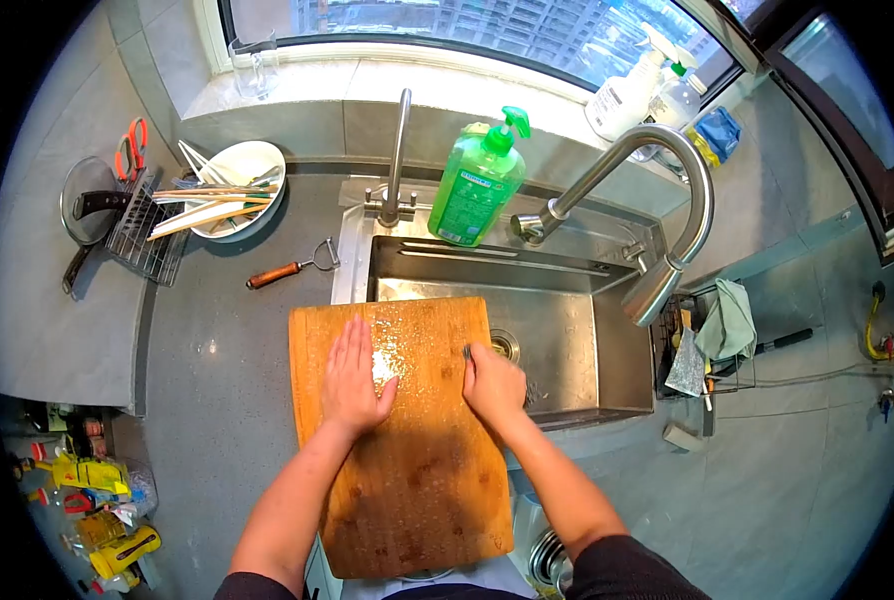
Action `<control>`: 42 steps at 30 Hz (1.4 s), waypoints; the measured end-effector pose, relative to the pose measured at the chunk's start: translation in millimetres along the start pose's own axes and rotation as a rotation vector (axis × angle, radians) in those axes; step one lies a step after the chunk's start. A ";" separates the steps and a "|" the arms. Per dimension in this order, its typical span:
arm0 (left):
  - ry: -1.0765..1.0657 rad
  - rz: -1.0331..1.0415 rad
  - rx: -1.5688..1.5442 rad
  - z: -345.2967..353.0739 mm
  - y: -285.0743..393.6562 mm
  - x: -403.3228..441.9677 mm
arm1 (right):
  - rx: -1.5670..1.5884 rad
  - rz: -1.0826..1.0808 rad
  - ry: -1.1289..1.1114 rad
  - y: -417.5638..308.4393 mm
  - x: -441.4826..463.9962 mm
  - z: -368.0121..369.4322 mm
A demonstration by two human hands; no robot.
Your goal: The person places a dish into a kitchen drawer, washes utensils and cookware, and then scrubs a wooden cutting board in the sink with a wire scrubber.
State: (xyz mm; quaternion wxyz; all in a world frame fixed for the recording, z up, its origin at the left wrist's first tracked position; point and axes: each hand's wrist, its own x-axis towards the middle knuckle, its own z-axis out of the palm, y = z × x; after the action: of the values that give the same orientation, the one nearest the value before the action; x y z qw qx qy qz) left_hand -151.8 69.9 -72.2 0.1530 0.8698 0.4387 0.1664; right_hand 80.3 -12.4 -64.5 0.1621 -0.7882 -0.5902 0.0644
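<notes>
A wet wooden cutting board (417, 480) lies partly on the grey counter and partly over the left end of the steel sink (557, 300). My left hand (355, 385) rests palm down on the board's upper left part, its fingers stretched out. At the right edge my right hand (495, 383) is closed on the board, thumb on top, the other fingers mostly hidden. A small dark spot shows at the thumb tip; I cannot make out what it is. Water glistens on the wood beside my left hand.
Behind the board stand a green soap bottle (475, 195), a small tap (397, 160) and a large curved faucet (702, 200). A peeler (275, 275) lies on the counter, near a bowl (257, 160) with chopsticks. Right of the sink hangs a rack with a cloth (727, 320).
</notes>
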 end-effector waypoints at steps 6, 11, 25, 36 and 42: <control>-0.003 0.027 -0.014 -4.4 4.8 -1.8 | -0.039 0.073 0.028 -1.4 59.0 9.6; 0.018 -0.019 0.051 8.0 7.6 -5.9 | 0.237 0.164 -0.259 6.1 -32.7 -34.4; -0.060 0.019 0.035 10.2 30.4 -14.5 | 0.083 -0.208 -0.073 17.8 -4.2 -14.1; -0.082 0.014 0.001 4.8 31.2 -12.9 | -0.155 -0.158 -0.074 -7.8 -5.6 2.9; -0.076 0.044 -0.024 2.8 27.8 -13.9 | -0.181 -0.085 0.035 -11.7 92.9 22.7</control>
State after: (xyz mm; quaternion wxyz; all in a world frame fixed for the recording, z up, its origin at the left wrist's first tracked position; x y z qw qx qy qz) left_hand -138.6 42.4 -65.4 0.1760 0.8830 0.4114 0.1418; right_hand 90.4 83.0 -73.6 0.1030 -0.7750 -0.6234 -0.0097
